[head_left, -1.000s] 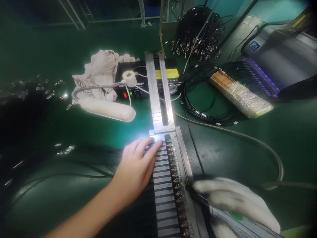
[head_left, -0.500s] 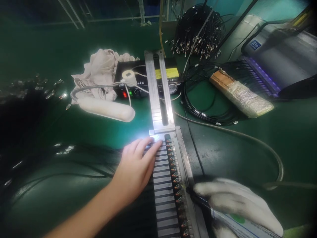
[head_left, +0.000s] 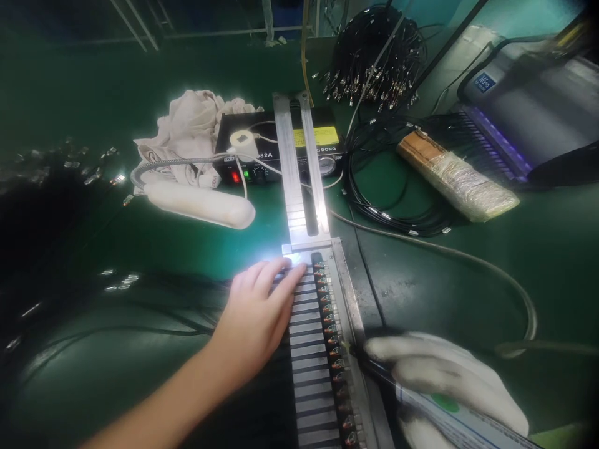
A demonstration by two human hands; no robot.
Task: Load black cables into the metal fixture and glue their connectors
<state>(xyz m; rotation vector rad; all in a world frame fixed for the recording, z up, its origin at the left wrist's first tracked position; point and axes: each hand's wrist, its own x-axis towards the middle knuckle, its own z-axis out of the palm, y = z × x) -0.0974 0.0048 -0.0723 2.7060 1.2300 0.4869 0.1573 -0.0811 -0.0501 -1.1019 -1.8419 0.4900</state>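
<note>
My bare left hand (head_left: 256,305) rests on the far end of a slotted metal jig (head_left: 309,363), fingers bent down onto its slats and fingertips near a bright spot of light. Black cables (head_left: 182,321) run in from the left beneath it. Small bared wire ends (head_left: 333,340) line the jig's right side in a row. In a white, stained glove, my right hand (head_left: 449,380) is closed around a labelled dispensing syringe (head_left: 449,408) with a black front. Its tip points left at the row of wire ends; whether it touches them I cannot tell.
Behind the jig stands a black dispenser controller (head_left: 281,146), with a white rounded lamp-like piece (head_left: 199,204) and cloth gloves (head_left: 187,125) nearby. Coiled black cables (head_left: 374,62), a film-wrapped block (head_left: 461,174) and a grey machine with violet light (head_left: 524,106) lie right.
My right hand has shifted slightly left and away from me along the row, with the syringe in it. The left hand and the jig stay in place.
</note>
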